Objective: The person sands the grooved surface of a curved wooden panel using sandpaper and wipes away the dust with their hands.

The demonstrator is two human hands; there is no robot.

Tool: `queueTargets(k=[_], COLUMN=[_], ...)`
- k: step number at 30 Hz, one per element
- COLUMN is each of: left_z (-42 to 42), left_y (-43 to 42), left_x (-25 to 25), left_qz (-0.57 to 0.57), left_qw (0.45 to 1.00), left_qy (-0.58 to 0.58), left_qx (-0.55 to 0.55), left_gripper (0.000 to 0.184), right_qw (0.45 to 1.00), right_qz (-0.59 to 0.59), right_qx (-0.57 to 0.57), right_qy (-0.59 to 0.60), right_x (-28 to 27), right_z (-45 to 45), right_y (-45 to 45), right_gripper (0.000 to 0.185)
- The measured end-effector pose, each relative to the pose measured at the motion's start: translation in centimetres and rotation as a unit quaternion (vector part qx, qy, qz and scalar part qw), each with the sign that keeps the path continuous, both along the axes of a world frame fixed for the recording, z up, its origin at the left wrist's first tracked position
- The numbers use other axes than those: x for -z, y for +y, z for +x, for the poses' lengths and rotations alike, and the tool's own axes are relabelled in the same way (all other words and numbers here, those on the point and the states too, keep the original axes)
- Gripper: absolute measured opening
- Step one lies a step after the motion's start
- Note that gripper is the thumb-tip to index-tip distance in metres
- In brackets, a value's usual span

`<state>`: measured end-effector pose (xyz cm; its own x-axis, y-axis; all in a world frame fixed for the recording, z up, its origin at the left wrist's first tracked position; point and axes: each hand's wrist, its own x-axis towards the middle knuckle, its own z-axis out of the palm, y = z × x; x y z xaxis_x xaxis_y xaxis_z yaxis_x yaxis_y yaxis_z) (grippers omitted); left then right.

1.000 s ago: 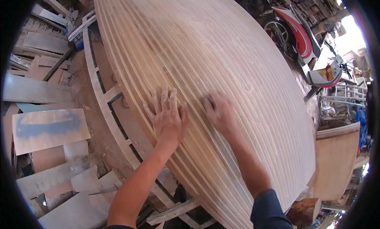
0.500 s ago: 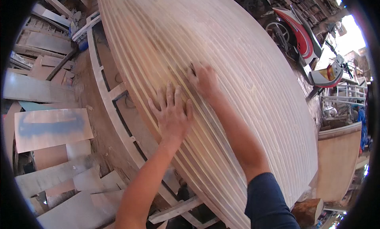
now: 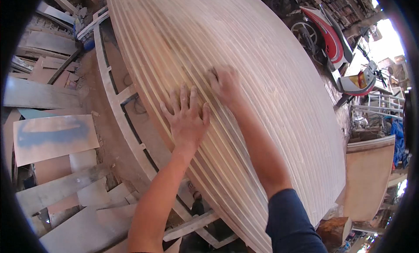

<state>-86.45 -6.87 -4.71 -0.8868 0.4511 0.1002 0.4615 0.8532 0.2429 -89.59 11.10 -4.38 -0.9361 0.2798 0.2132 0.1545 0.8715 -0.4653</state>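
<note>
A large curved wooden surface of long narrow ridged strips (image 3: 270,100) spans the middle of the view. My left hand (image 3: 187,117) lies flat on its left part, fingers spread, with pale dust on them. Just right of it and farther up, my right hand (image 3: 224,84) is closed against the strips. Its fingers are bent and blurred, and what they hold is too hidden to name. Yellowish and darker patches show in the wood around both hands.
A pale frame (image 3: 115,98) runs along the left edge of the wooden surface. Boards and panels, one with blue paint (image 3: 54,137), lie at the left. A red and white motorbike (image 3: 329,39), a curved wooden panel (image 3: 369,181) and a log (image 3: 334,231) are at the right.
My right hand has moved up and left along the strips from a second ago, staying closed. My left hand remains spread on the wood, slightly shifted. The view has shifted a little.
</note>
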Motion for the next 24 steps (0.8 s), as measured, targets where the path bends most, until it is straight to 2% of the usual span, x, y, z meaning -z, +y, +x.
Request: queueTargets(k=[1, 4, 5, 7, 10, 13, 15, 16, 17, 19, 20, 21, 23, 24], left_z=[0.1, -0.1, -0.2, -0.3, -0.2, -0.2, -0.1, -0.1, -0.1, 0.0, 0.0, -0.1, 0.0, 0.0], left_y=[0.1, 0.0, -0.1, -0.2, -0.2, 0.0, 0.2, 0.3, 0.2, 0.1, 0.1, 0.1, 0.2, 0.2], left_x=[0.0, 0.3, 0.6, 0.6, 0.6, 0.5, 0.4, 0.3, 0.2, 0.1, 0.2, 0.3, 0.5, 0.6], left_qz=[-0.003, -0.017, -0.010, 0.000, -0.015, -0.016, -0.028, -0.031, -0.028, -0.028, -0.033, -0.038, -0.035, -0.030], left_qw=[1.000, 1.000, 1.000, 1.000, 1.000, 1.000, 1.000, 0.999, 1.000, 1.000, 0.999, 0.999, 0.999, 0.999], left_qy=[0.000, 0.008, 0.012, 0.011, 0.010, 0.013, 0.012, 0.015, 0.006, -0.002, 0.004, 0.010, 0.016, 0.019], left_qx=[0.003, 0.006, 0.008, 0.012, 0.017, 0.018, 0.002, 0.005, 0.004, 0.007, 0.007, 0.008, 0.010, 0.002], left_gripper=[0.065, 0.065, 0.065, 0.065, 0.065, 0.064, 0.062, 0.062, 0.062, 0.062, 0.062, 0.063, 0.063, 0.063], right_qw=[1.000, 0.999, 1.000, 0.999, 0.997, 0.993, 0.998, 0.998, 0.993, 0.996, 0.999, 0.998, 0.990, 0.996], right_qz=[-0.005, -0.029, 0.004, -0.040, -0.033, -0.038, 0.016, -0.004, 0.016, -0.011, -0.020, -0.029, 0.018, -0.016], right_qx=[0.003, 0.020, 0.009, 0.031, 0.069, 0.081, 0.039, 0.031, 0.022, 0.026, 0.026, 0.028, 0.031, 0.035], right_qy=[-0.009, 0.013, 0.002, 0.001, -0.029, -0.083, 0.048, 0.052, 0.111, 0.080, 0.021, -0.038, 0.140, 0.083], right_x=[0.0, 0.2, 1.2, -1.0, -3.0, -3.1, -0.8, -0.7, 0.5, 0.5, 0.0, -0.6, 1.3, 0.6], right_z=[-1.5, 2.8, 6.6, 15.4, 24.6, 24.4, 18.0, 13.9, 9.7, 5.1, 4.3, 4.1, 10.5, 15.0], right_y=[0.0, -0.5, -0.1, -0.8, -1.7, -1.6, -1.1, -1.0, -0.7, -0.7, -0.7, -0.8, -1.0, -0.9], right_gripper=[0.022, 0.023, 0.024, 0.017, 0.011, 0.014, 0.011, 0.011, 0.013, 0.016, 0.021, 0.028, 0.016, 0.014])
